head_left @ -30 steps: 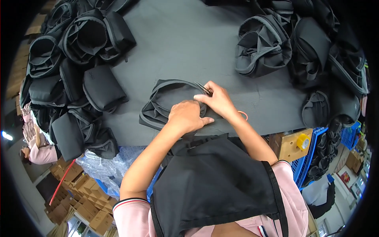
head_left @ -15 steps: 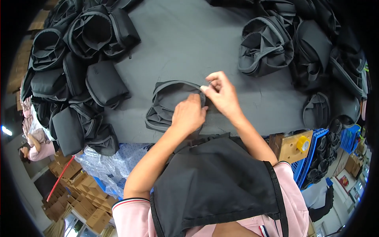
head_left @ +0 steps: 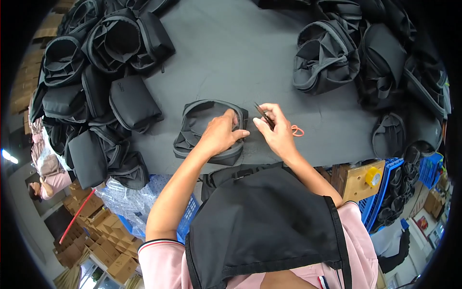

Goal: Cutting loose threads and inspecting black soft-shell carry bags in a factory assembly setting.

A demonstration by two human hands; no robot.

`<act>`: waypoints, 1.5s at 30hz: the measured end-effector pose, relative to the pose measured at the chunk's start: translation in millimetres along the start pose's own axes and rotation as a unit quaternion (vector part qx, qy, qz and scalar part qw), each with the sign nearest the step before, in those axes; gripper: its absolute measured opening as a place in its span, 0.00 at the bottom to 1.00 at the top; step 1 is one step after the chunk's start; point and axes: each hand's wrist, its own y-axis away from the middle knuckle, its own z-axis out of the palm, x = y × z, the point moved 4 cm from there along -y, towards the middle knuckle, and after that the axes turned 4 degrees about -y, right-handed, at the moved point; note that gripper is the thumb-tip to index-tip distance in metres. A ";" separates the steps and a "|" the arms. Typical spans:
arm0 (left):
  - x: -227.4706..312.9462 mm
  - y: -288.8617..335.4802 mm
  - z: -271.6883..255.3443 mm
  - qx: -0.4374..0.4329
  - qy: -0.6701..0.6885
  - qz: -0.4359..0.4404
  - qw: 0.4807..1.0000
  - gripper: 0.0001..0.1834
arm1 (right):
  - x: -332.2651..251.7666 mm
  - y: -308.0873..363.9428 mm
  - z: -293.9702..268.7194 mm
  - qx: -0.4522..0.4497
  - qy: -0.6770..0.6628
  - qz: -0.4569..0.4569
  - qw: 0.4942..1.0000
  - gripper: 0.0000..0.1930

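An unzipped black fabric pouch [head_left: 190, 139] lies on the dark table in front of me, its mouth facing up. My left hand [head_left: 220, 131] grips it at the right side, fingers bent down inside and the thumb across the rim. Just right of the pouch, my right hand [head_left: 276, 126] is closed around small dark thread snips [head_left: 263, 115], the pointed tip up and to the left. An orange loop [head_left: 298, 130] shows at the far side of that hand; whether it belongs to the snips, I cannot tell.
Black pouches [head_left: 132, 103] are heaped along the table's left side. More open pouches [head_left: 327, 58] pile up at the right. By the near right edge are a wooden block [head_left: 353, 180] with a yellow tape roll [head_left: 372, 177] and blue crates [head_left: 385, 192]. Cardboard boxes [head_left: 113, 231] stand lower left.
My right hand has come down and away from the pouch rim; the snips and orange loop now show. The left hand has shifted slightly left with the pouch, its thumb spread out.
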 end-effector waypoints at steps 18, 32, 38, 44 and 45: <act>31.7 19.7 -23.4 -0.129 0.354 0.057 0.925 0.12 | -54.9 31.4 -33.1 0.020 0.092 -0.282 0.955 0.14; 29.1 17.9 -21.0 -0.124 0.304 0.038 0.944 0.16 | -73.5 32.0 -37.1 0.055 0.146 -0.350 0.924 0.13; 29.8 20.5 -21.6 -0.111 0.291 0.025 0.950 0.15 | -75.2 26.5 -30.2 0.037 0.182 -0.334 0.924 0.11; 32.8 23.4 -20.9 -0.066 0.324 0.020 0.944 0.14 | -74.5 23.0 -29.8 0.030 0.097 -0.270 0.957 0.09; 33.1 24.2 -21.9 -0.027 0.363 0.022 0.931 0.15 | -71.0 22.4 -31.6 0.037 -0.005 -0.201 0.979 0.09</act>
